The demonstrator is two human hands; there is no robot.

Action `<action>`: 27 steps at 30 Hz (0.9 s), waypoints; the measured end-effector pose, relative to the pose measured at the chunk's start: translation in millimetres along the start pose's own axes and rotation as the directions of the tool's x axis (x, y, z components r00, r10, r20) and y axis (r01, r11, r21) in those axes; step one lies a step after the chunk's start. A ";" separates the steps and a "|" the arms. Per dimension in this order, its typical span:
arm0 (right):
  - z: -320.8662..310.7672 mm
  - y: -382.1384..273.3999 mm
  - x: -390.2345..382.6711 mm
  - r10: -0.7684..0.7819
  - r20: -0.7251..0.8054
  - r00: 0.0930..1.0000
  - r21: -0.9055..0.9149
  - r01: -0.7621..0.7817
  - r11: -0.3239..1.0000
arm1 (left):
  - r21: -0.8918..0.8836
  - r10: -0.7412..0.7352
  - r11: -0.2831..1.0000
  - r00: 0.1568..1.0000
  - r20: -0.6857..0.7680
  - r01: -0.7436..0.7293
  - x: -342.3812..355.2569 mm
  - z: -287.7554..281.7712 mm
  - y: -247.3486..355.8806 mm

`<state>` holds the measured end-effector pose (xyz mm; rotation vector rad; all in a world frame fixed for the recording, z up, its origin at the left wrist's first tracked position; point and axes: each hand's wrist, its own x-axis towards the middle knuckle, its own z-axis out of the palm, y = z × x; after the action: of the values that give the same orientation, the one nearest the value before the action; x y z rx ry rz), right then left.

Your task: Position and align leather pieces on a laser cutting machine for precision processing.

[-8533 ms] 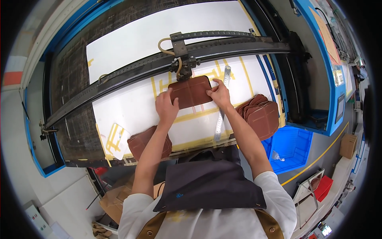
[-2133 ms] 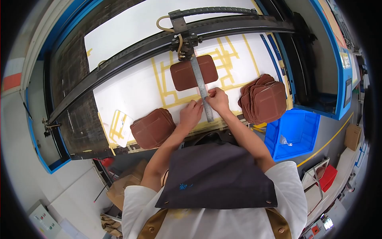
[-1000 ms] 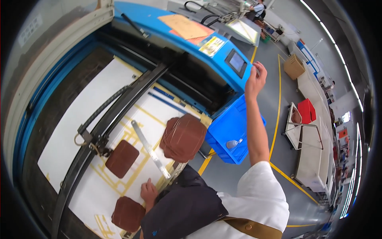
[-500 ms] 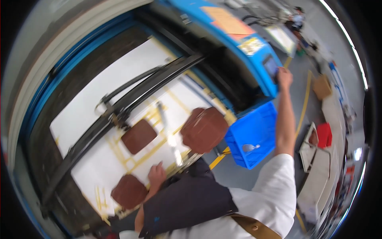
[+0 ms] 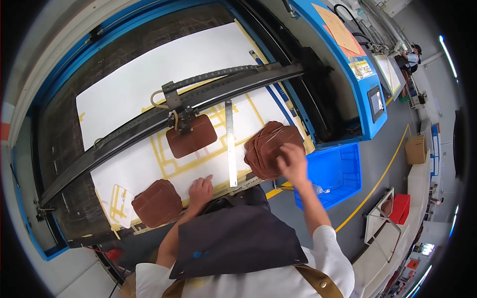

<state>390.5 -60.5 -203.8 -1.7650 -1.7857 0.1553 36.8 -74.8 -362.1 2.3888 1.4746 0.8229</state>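
Note:
My right hand (image 5: 293,164) is on the right-hand stack of brown leather-like pieces (image 5: 268,149), its fingers apart on the top piece and not closed round it. My left hand (image 5: 200,191) rests at the front edge of the white work board (image 5: 149,64), with the index finger stretched out and nothing seen in it. Left of that hand lies a second pile of brown pieces (image 5: 157,202). A single brown rounded panel (image 5: 193,136) lies inside yellow tape marks, partly under the machine's head (image 5: 183,119). Between this panel and the right stack lies a steel ruler (image 5: 231,149).
A dark gantry beam (image 5: 134,131) crosses the board diagonally. At the right stands the blue machine housing with a small screen (image 5: 376,103). Below it is a blue plastic crate (image 5: 338,174) holding something clear. A cardboard box (image 5: 415,149) and a distant person (image 5: 412,58) are farther right.
My right hand has come from the screen on the blue housing down to the right stack. My left hand stays by the board's front edge. The view has shifted and is sharper.

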 end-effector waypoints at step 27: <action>32.8 26.2 -69.0 -0.022 0.162 0.986 -0.138 0.045 0.989 | -0.043 -0.015 0.999 1.000 -0.018 0.014 2.6 -3.7 5.3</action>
<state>391.4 -111.7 -266.4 -1.8653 -1.9828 0.1652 39.5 -75.5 -355.8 2.3427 1.4648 0.8667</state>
